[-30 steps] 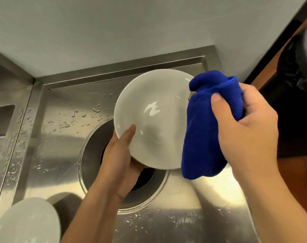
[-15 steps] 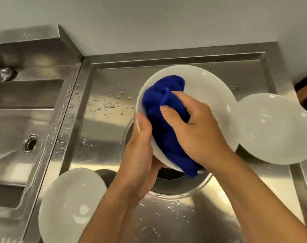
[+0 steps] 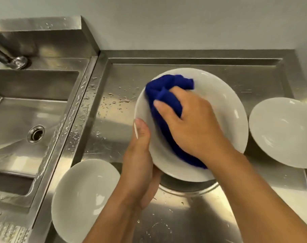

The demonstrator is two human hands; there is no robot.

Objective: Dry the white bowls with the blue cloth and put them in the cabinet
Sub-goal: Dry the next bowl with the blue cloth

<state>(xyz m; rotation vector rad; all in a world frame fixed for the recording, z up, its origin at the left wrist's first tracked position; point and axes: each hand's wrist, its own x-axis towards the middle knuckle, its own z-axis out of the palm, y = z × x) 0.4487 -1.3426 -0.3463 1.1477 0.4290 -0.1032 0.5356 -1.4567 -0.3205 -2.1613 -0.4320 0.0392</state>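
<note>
The left hand (image 3: 140, 158) holds a white bowl (image 3: 224, 109) tilted above the steel bench (image 3: 254, 79), over a round opening whose rim (image 3: 189, 188) shows just below the bowl's lower edge. The left thumb lies over the bowl's near-left rim; the other left fingers (image 3: 152, 183) curl underneath, so the rim is pinched between thumb and fingers. The bowl is plain glossy white, wide and shallow, with soft highlights on its right inner wall and no marks visible.

Inside the bowl, the right hand (image 3: 196, 125) presses a blue cloth (image 3: 159, 95) against the inner surface. The right fingers are closed down on the cloth, bunching it; the thumb lies along its left side. The cloth is a deep, saturated blue with a plush look, crumpled into folds beyond the right fingers, and a strip of it runs under the palm to the bowl's near rim by the wrist.

Two more bowls rest on the bench. One bowl at lower left (image 3: 84, 199) sits below and left of the left fingers, near the wrist. The bowl at right (image 3: 286, 134) sits right of the right hand, just beside the held bowl's rim. Both look the same glossy white.

Water droplets (image 3: 121, 100) speckle the bench left of the cloth. Further left lie a sink basin (image 3: 26, 111) with a drain (image 3: 36, 134) and a tap (image 3: 7, 58).
</note>
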